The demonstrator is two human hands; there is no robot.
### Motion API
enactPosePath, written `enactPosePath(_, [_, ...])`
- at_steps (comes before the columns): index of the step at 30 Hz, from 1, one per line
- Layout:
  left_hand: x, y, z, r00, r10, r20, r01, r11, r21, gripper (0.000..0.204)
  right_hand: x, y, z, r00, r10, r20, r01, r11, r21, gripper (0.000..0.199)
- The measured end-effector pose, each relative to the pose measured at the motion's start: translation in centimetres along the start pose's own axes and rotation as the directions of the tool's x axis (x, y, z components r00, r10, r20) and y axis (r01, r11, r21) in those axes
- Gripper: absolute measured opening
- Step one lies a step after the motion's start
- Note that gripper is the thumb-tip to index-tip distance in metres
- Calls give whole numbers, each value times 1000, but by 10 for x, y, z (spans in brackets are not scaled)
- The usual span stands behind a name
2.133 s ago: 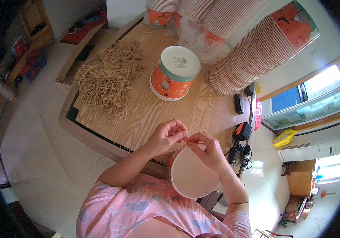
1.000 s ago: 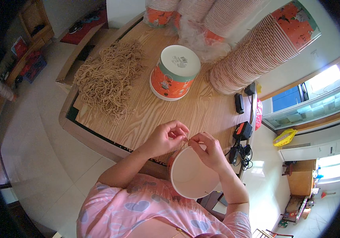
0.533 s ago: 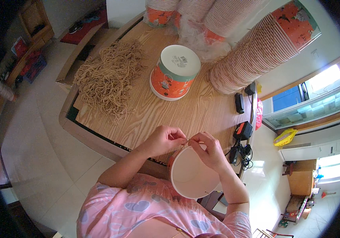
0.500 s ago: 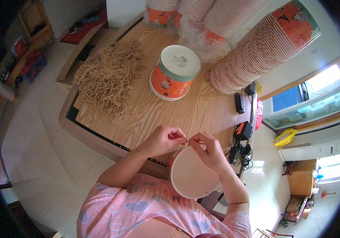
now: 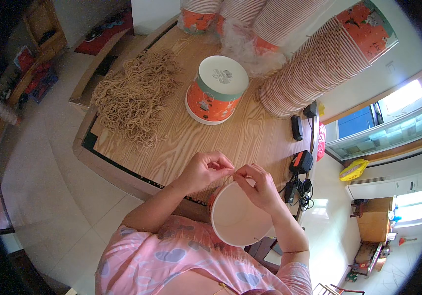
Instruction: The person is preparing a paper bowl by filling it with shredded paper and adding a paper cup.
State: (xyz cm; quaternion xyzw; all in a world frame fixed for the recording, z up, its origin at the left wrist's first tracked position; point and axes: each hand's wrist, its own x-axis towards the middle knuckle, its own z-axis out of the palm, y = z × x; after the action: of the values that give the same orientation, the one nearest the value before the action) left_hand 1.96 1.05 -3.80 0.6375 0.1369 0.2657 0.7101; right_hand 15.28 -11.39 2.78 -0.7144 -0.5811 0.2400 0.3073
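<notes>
A white-lined paper bucket (image 5: 235,221) with an orange outside rests tilted at the table's near edge, its mouth facing me. At the bucket's upper rim, my left hand (image 5: 206,169) pinches a thin tan cord. My right hand (image 5: 256,184) bends over the same rim, thumb and fingers pinched on the cord close to the left fingertips. The cord itself is mostly hidden by the fingers. A small bit of cord pokes out at the bucket's lower right rim. Farther off, a loose heap of tan cords (image 5: 134,98) lies to the left.
An upside-down orange and green bucket (image 5: 216,96) stands mid-table. Behind it are nested bucket stacks (image 5: 284,22) with clear plastic wrap, and a long leaning stack (image 5: 314,69) hung with cords. Black adapters and cables (image 5: 299,179) lie along the right edge.
My left hand has risen slightly, its fingers lifting a little from the rim. The right hand stays almost in place, and the bucket has barely shifted.
</notes>
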Motion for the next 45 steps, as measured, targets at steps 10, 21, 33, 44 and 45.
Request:
enactPosePath(10, [2, -1, 3, 997, -73, -5, 71, 990, -120, 4, -1, 1, 1, 1000, -2, -2, 2, 1000, 18, 9])
enactPosePath(21, [2, -2, 1, 983, 77, -168, -45, 981, 186, 9, 0, -1, -1, 1000, -3, 6, 3, 1000, -11, 8])
enactPosePath(33, [-1, 3, 0, 993, -18, -115, 7, 995, -100, 10, 0, -6, -1, 1000, 21, 9, -21, 999, 34, 13])
enactPosePath(44, [-3, -9, -6, 993, -113, -32, 113, 993, -17, 19, 1, -1, -1, 1000, -22, 22, 22, 1000, 5, 9])
enactPosePath(45, [-4, -9, -8, 993, -115, -30, 114, 993, -16, 19, 1, -1, 0, 1000, -16, 22, 16, 1000, 2, 8])
